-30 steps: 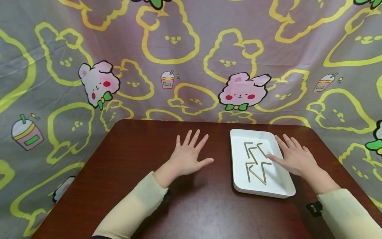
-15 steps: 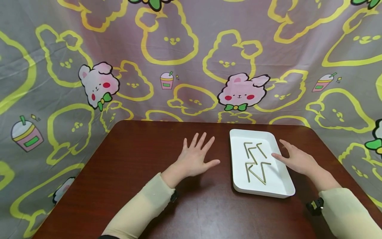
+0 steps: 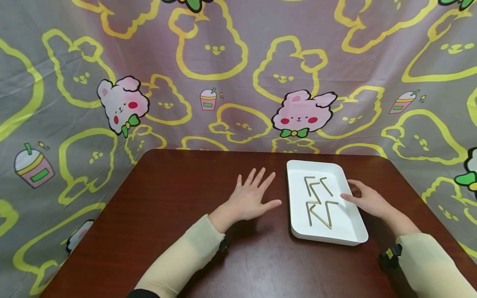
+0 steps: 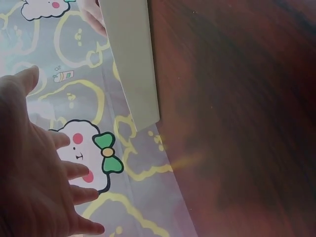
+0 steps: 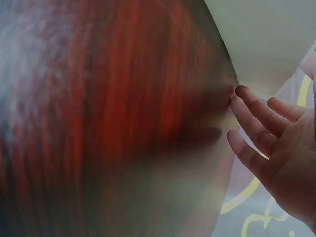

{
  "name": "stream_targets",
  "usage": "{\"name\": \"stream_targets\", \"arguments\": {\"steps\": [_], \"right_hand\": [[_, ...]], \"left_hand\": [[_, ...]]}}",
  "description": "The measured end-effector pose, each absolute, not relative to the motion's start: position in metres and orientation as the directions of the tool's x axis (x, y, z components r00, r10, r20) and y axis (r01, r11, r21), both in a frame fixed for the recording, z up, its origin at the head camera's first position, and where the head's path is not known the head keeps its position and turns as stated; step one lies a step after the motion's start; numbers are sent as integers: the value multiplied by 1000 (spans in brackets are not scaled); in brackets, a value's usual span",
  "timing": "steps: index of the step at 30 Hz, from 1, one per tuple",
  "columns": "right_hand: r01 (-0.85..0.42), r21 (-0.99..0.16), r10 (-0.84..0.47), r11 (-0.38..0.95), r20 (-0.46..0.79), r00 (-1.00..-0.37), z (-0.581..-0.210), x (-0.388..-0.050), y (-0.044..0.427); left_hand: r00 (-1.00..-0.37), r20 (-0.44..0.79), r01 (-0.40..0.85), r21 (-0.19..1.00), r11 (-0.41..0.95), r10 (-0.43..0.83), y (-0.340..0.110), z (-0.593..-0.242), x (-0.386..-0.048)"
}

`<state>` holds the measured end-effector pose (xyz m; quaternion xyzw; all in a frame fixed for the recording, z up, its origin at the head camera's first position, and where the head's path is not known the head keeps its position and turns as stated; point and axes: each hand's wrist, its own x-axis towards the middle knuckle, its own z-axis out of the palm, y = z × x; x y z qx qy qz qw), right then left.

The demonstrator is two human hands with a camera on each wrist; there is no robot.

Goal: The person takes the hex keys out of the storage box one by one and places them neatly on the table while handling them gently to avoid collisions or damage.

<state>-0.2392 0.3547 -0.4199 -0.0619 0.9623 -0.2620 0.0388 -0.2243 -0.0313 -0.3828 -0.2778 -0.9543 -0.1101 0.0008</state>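
Observation:
A white rectangular tray (image 3: pixel 350 225) stands on the right of the table. Several brass-coloured L-shaped hex keys (image 3: pixel 314 192) lie inside it. My right hand (image 3: pixel 369 200) is at the tray's right edge, its thumb over the rim and its fingers along the outer side. In the right wrist view those fingers (image 5: pixel 256 116) are fairly straight, close to the tray wall (image 5: pixel 261 44); contact is hard to make out. My left hand (image 3: pixel 249 199) hovers left of the tray with spread fingers, apart from it and holding nothing.
The dark brown table (image 3: pixel 179 186) extends to the left and front of the tray. A cartoon-printed cloth (image 3: pixel 238 82) hangs behind the table and along its sides.
My left hand has moved right, closer to the tray. My right hand has drawn back from above the tray to its right rim, its fingers less spread. The tray stays put.

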Motion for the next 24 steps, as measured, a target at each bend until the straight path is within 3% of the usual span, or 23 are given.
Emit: {"name": "stream_targets", "arguments": {"steps": [24], "right_hand": [[-120,-536,-145,836,-6,-989,-428,-244,356]], "left_hand": [[-824,50,553,287,782,565,2,-374,-239]]}}
